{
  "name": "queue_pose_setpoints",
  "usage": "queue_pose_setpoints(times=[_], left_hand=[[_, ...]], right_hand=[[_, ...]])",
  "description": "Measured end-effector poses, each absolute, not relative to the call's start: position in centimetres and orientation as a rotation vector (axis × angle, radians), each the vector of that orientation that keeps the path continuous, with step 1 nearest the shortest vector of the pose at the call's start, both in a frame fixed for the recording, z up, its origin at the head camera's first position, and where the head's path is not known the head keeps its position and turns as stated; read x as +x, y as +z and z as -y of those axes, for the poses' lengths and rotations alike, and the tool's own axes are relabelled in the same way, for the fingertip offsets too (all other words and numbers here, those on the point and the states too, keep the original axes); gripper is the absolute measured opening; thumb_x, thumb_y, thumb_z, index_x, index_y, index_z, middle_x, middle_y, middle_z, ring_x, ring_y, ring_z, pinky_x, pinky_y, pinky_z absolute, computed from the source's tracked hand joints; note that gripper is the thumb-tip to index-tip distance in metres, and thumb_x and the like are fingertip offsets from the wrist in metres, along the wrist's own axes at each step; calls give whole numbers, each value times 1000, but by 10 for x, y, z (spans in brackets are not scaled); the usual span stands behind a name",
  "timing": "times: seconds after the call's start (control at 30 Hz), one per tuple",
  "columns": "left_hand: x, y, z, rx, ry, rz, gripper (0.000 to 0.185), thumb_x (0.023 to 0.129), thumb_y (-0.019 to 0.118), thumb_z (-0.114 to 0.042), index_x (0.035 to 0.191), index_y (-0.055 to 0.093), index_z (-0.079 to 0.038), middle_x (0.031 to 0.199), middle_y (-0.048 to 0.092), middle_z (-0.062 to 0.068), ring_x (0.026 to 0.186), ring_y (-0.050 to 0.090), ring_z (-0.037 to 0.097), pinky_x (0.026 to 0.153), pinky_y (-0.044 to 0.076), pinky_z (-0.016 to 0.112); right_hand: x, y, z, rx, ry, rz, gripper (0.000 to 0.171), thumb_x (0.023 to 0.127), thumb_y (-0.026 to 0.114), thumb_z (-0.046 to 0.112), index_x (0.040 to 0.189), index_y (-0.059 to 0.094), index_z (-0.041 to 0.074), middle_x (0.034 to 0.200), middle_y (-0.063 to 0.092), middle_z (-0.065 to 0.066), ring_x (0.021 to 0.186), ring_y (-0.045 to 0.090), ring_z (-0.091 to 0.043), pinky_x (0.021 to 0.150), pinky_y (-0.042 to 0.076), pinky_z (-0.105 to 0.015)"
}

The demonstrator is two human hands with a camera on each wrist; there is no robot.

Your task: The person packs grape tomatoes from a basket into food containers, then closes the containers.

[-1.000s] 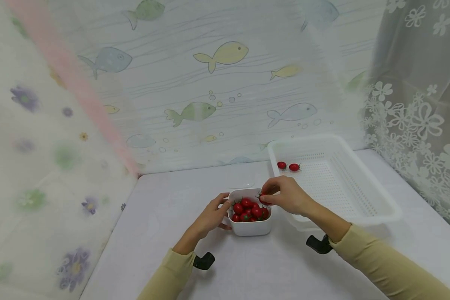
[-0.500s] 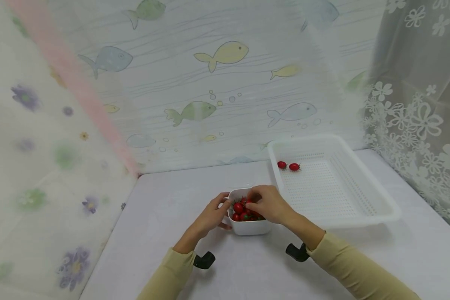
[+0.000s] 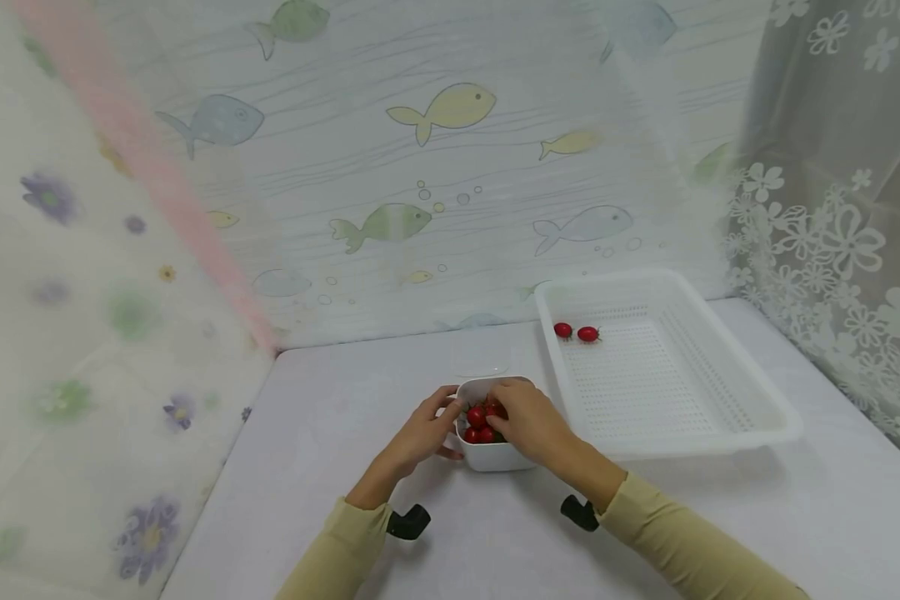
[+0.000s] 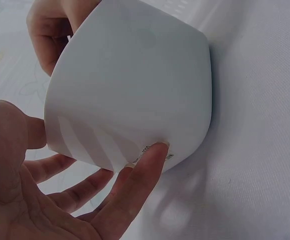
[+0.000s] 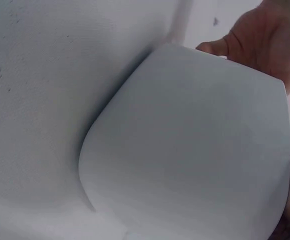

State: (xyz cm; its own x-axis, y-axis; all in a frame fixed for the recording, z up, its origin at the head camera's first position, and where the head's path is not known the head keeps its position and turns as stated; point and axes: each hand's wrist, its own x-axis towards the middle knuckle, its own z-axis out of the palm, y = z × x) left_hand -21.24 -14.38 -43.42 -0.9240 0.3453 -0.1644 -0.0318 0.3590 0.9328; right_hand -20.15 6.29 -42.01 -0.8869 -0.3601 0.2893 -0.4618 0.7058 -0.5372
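Note:
A small white container (image 3: 500, 457) with rounded corners stands on the table, holding several red cherry tomatoes (image 3: 477, 417). My left hand (image 3: 422, 429) steadies it from the left, its thumb at the rim and fingers spread along the outer wall, as the left wrist view shows. Reaching over the right rim, my right hand (image 3: 528, 421) has its fingertips down inside the container. Between its thumb and index finger a red cherry tomato (image 3: 497, 409) shows, partly covered. The hand hides much of the right half of the contents. In the right wrist view the container wall (image 5: 190, 145) hides the fingertips.
A large white perforated basket (image 3: 750, 446) stands to the right, with two cherry tomatoes (image 3: 576, 332) in its far left corner. Something clear and flat (image 3: 482, 365) lies behind the container. Printed curtains (image 3: 420, 250) bound the table at the back and sides.
My right hand has moved left from the container's right rim and down into it, carrying a cherry tomato. The left hand and the container have stayed in place.

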Motion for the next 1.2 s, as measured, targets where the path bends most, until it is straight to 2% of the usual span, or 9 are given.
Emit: queue_pose_setpoints(times=[0.2, 0.33, 0.43, 0.6, 0.9, 1.2], left_hand=[[-213, -436, 144, 264, 1590, -2287, 46, 111, 47, -33, 152, 42, -14, 150, 44, 20, 103, 65, 31, 68, 65, 44], [-212, -437, 142, 263, 1586, -2280, 45, 110, 47, -32, 152, 43, -15, 148, 46, 20, 102, 64, 30, 68, 65, 44], [-212, -436, 142, 264, 1582, -2282, 45, 110, 47, -32, 152, 43, -15, 147, 47, 19, 102, 64, 31, 67, 65, 44], [-212, -434, 143, 261, 1596, -2274, 45, 111, 45, -30, 153, 42, -14, 148, 45, 19, 105, 64, 32, 68, 65, 44], [-213, -432, 144, 265, 1595, -2273, 45, 111, 46, -30, 152, 42, -13, 147, 46, 18, 104, 64, 30, 68, 65, 43], [-214, -432, 145, 258, 1584, -2277, 45, 111, 46, -32, 151, 43, -15, 147, 46, 18, 105, 65, 31, 69, 65, 44]], right_hand=[[-200, -419, -65, 655, 960, 2773, 20, 88, 82, 9, 104, 70, 4, 111, 70, -10, 101, 64, -25, 90, 60, -40], [-192, -412, -73, 697, 965, 2772, 25, 88, 80, 6, 111, 70, 3, 113, 68, -12, 102, 65, -26, 89, 61, -40], [-185, -399, -83, 722, 946, 2770, 29, 88, 80, 7, 115, 70, 2, 112, 68, -11, 101, 67, -26, 88, 62, -40], [-175, -372, -105, 722, 855, 2796, 37, 88, 81, 11, 122, 69, 2, 118, 67, -9, 108, 67, -28, 91, 61, -43], [-180, -341, -156, 777, 805, 2807, 38, 90, 79, 14, 124, 67, 3, 125, 65, -12, 117, 62, -35, 97, 56, -51], [-201, -322, -202, 780, 772, 2826, 38, 90, 79, 15, 123, 66, 1, 119, 67, -12, 110, 62, -34, 92, 56, -53]])
